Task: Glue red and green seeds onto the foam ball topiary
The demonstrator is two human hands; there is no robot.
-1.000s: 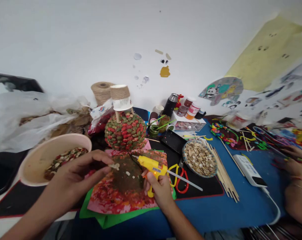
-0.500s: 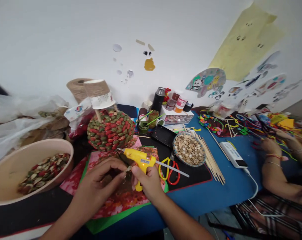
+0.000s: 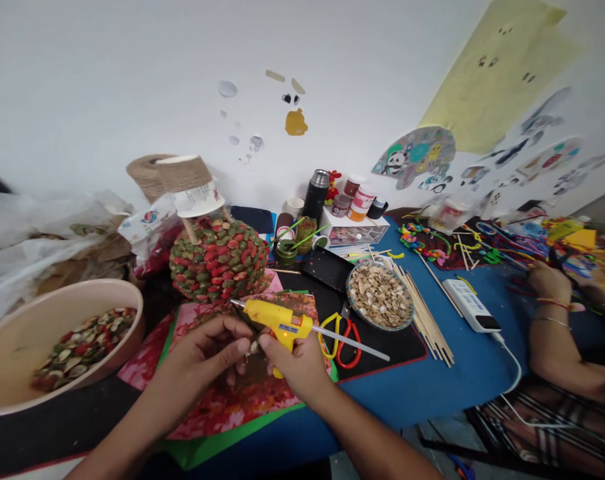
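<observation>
My right hand (image 3: 297, 367) is wrapped round the grip of a yellow glue gun (image 3: 272, 317). Its nozzle points left and a glue stick (image 3: 352, 341) juts from its back. Close beside it, my left hand (image 3: 207, 357) is pinched, with a small pale piece (image 3: 254, 347) at the fingertips, almost touching my right thumb. Whether that piece is a shell or dried glue I cannot tell. Beyond the nozzle stands a ball (image 3: 219, 260) covered in red and green shells, topped by a twine-wrapped paper cup (image 3: 195, 193). Paint-stained paper (image 3: 242, 403) lies under both hands.
A pink basin (image 3: 135, 327) of painted shells stands at left. To the right are scissors (image 3: 351, 343), a bowl (image 3: 379, 327) of plain shells, wooden sticks (image 3: 427, 320) and a white power strip (image 3: 469, 305). A thermos (image 3: 316, 193) stands behind. Another person's arm (image 3: 552, 327) rests at far right.
My left hand has brought the pale piece right, up to my right thumb by the glue gun. The view has turned, so the table things sit further left.
</observation>
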